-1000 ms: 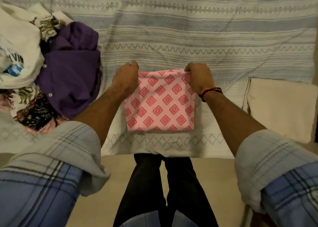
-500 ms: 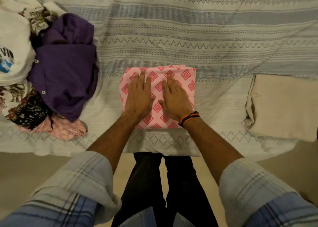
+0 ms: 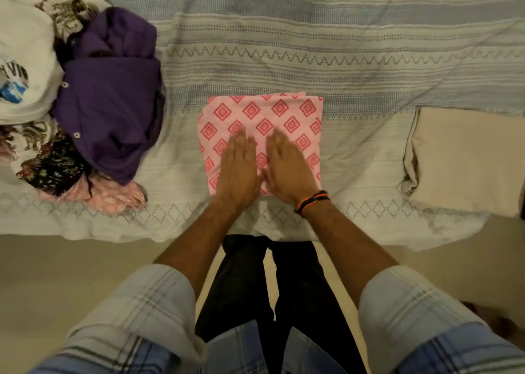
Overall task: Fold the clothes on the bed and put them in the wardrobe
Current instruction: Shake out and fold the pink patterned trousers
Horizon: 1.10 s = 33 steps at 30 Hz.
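Head view: our left hand (image 3: 238, 172) and right hand (image 3: 287, 169) lie flat and open on the pink cloth (image 3: 272, 118) — soft, light, floppy; we'd lift it under both side edges.

Bed (image 3: 341, 47): striped grey-white cover with zigzag patterns.
Floor (image 3: 71, 274): plain beige, below the bed edge.
Light: dim, warm.

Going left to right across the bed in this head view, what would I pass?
White shirt → purple shirt → pink folded cloth with the left hand then the right hand flat on it → beige folded cloth.
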Tool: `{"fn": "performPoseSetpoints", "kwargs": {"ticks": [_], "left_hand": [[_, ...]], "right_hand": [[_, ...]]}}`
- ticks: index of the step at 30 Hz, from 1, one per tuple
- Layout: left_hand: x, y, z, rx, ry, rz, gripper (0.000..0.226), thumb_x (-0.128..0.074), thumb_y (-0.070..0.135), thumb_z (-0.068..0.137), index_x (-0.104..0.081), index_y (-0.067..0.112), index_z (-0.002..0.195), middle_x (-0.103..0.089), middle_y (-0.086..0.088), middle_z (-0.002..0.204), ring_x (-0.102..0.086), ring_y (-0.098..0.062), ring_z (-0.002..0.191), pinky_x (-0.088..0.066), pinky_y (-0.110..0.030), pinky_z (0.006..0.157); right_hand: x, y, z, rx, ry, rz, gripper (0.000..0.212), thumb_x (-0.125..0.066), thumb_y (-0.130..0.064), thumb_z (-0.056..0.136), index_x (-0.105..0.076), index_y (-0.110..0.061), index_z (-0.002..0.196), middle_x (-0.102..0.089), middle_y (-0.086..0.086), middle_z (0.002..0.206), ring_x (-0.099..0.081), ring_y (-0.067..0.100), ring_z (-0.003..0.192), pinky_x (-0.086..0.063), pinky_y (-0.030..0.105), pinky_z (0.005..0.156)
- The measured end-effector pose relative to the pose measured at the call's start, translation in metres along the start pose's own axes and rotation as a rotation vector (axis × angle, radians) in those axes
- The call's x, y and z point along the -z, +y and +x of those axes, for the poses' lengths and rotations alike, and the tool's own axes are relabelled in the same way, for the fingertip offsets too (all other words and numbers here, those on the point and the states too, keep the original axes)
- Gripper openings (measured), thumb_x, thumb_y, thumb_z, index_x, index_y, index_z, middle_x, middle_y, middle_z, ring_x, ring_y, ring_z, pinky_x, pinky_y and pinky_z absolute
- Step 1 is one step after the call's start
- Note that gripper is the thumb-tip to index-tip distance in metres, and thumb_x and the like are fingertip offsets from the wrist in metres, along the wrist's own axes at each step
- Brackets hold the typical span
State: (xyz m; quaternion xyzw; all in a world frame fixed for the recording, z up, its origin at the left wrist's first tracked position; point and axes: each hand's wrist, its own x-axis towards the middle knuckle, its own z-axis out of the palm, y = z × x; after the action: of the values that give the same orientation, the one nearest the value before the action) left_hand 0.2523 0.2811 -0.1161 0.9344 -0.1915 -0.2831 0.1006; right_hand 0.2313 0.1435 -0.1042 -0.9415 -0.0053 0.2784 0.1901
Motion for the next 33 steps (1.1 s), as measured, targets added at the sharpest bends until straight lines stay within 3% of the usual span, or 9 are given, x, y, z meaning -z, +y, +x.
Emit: {"fn": "performPoseSetpoints", "kwargs": {"ticks": [5, 10, 14, 16, 18, 23, 26, 29, 33], "left_hand": [[-0.030, -0.013, -0.038, 0.076, -0.071, -0.081, 0.084, -0.051, 0.035, 0.098, 0.002, 0.002, 0.155, 0.011, -0.017, 0.162, 0.007, -0.033, 0.150, -0.009, -0.056, 0.121], [-0.026, -0.054, -0.061, 0.048, -0.050, -0.142, 0.077, -0.050, 0.035, 0.099, -0.008, 0.005, 0.156, -0.003, -0.012, 0.164, -0.008, -0.034, 0.150, -0.023, -0.060, 0.116], [-0.015, -0.049, -0.055, 0.047, 0.099, -0.190, 0.071, -0.049, 0.045, 0.095, -0.027, 0.003, 0.149, -0.023, -0.021, 0.157, -0.029, -0.036, 0.141, -0.029, -0.049, 0.116], [-0.009, -0.041, -0.047, 0.215, 0.223, -0.353, 0.072, -0.057, 0.044, 0.092, -0.032, 0.000, 0.144, -0.032, -0.024, 0.148, -0.035, -0.036, 0.134, -0.035, -0.049, 0.112], [0.001, -0.035, -0.035, 0.459, 0.301, -0.547, 0.076, -0.070, 0.040, 0.084, -0.036, -0.001, 0.138, -0.039, -0.022, 0.139, -0.040, -0.032, 0.126, -0.042, -0.047, 0.104], [0.010, -0.047, -0.002, 0.818, 0.247, -0.875, 0.093, -0.087, 0.049, 0.056, -0.046, 0.006, 0.128, -0.055, -0.011, 0.129, -0.057, -0.024, 0.113, -0.053, -0.037, 0.091], [0.010, -0.049, 0.005, 0.853, 0.221, -1.084, 0.070, -0.089, 0.038, 0.063, -0.059, 0.007, 0.119, -0.070, -0.003, 0.115, -0.068, -0.015, 0.095, -0.056, -0.024, 0.071], [0.014, -0.047, 0.009, 0.810, 0.144, -1.255, 0.046, -0.086, 0.023, 0.073, -0.070, 0.008, 0.113, -0.074, -0.004, 0.106, -0.072, -0.015, 0.090, -0.060, -0.033, 0.078], [0.021, -0.038, 0.014, 0.755, 0.020, -1.362, 0.037, -0.074, 0.011, 0.084, -0.066, 0.006, 0.120, -0.072, -0.005, 0.110, -0.070, -0.019, 0.094, -0.060, -0.035, 0.077]], "right_hand": [[-0.027, 0.011, -0.030, -0.028, -0.027, 0.047, 0.070, -0.043, -0.030, 0.102, -0.009, 0.000, 0.155, 0.000, 0.018, 0.164, -0.001, 0.029, 0.152, -0.007, 0.043, 0.124], [-0.020, 0.046, -0.050, -0.108, 0.001, 0.105, 0.073, -0.047, -0.034, 0.101, -0.011, 0.000, 0.155, -0.003, 0.016, 0.164, -0.005, 0.027, 0.152, -0.013, 0.044, 0.123], [-0.014, 0.047, -0.048, -0.237, 0.119, 0.274, 0.065, -0.053, -0.031, 0.096, -0.029, -0.001, 0.149, -0.032, 0.022, 0.154, -0.032, 0.035, 0.140, -0.032, 0.049, 0.114], [-0.012, 0.048, -0.042, -0.354, 0.263, 0.413, 0.061, -0.059, -0.030, 0.091, -0.040, 0.000, 0.140, -0.049, 0.023, 0.137, -0.047, 0.035, 0.124, -0.043, 0.048, 0.103], [-0.007, 0.049, -0.034, -0.470, 0.326, 0.527, 0.059, -0.067, -0.027, 0.088, -0.045, 0.000, 0.135, -0.050, 0.020, 0.131, -0.049, 0.031, 0.118, -0.043, 0.040, 0.101], [0.003, 0.053, -0.011, -0.612, 0.347, 0.788, 0.054, -0.077, -0.032, 0.081, -0.052, -0.004, 0.120, -0.058, 0.009, 0.117, -0.059, 0.021, 0.105, -0.050, 0.031, 0.089], [0.006, 0.053, -0.002, -0.675, 0.309, 0.950, 0.053, -0.076, -0.031, 0.083, -0.051, -0.008, 0.123, -0.058, -0.001, 0.108, -0.059, 0.016, 0.099, -0.049, 0.026, 0.084], [0.007, 0.051, 0.008, -0.647, 0.266, 0.994, 0.044, -0.076, -0.032, 0.084, -0.061, -0.009, 0.118, -0.066, 0.000, 0.107, -0.064, 0.017, 0.099, -0.053, 0.031, 0.085], [0.007, 0.047, 0.017, -0.582, 0.225, 0.999, 0.031, -0.072, -0.028, 0.087, -0.068, -0.014, 0.114, -0.071, 0.002, 0.109, -0.066, 0.021, 0.101, -0.053, 0.038, 0.093]]}}
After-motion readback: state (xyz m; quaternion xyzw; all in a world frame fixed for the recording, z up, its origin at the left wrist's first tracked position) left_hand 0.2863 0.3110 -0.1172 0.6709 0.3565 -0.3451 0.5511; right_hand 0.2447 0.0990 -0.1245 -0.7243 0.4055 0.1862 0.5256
